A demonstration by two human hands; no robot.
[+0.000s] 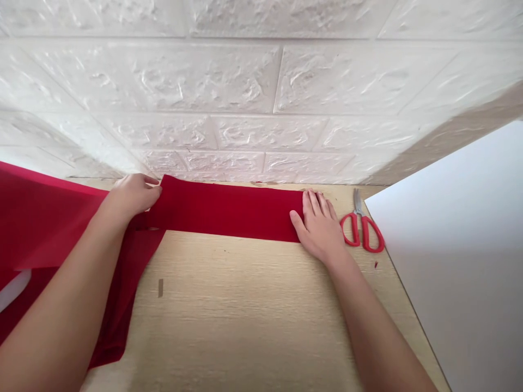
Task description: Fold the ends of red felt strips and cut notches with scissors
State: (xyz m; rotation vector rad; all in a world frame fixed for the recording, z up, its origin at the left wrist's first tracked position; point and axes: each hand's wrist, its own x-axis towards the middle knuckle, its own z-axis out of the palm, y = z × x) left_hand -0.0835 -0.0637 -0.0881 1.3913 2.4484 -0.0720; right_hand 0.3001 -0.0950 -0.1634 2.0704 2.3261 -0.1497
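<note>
A flat strip of red fabric (229, 212) lies across the wooden table along the wall. At its left end, my left hand (133, 196) is closed, thumb and forefinger pinching the strip's upturned edge. My right hand (321, 226) lies flat on the strip's right end, palm down with the fingers stretched out and nothing gripped. More red fabric (53, 218) spreads in loose folds beneath and left of my left arm. Just right of my right hand rest scissors (359, 226) with red handles, blades pointing to the wall.
A white brick-patterned wall (245, 76) rises behind the wooden table (245, 310). On the right stands a large white panel (457, 245). At the left edge a white rounded object (15, 288) shows partly on the red fabric. A small red scrap (376, 265) lies below the scissors.
</note>
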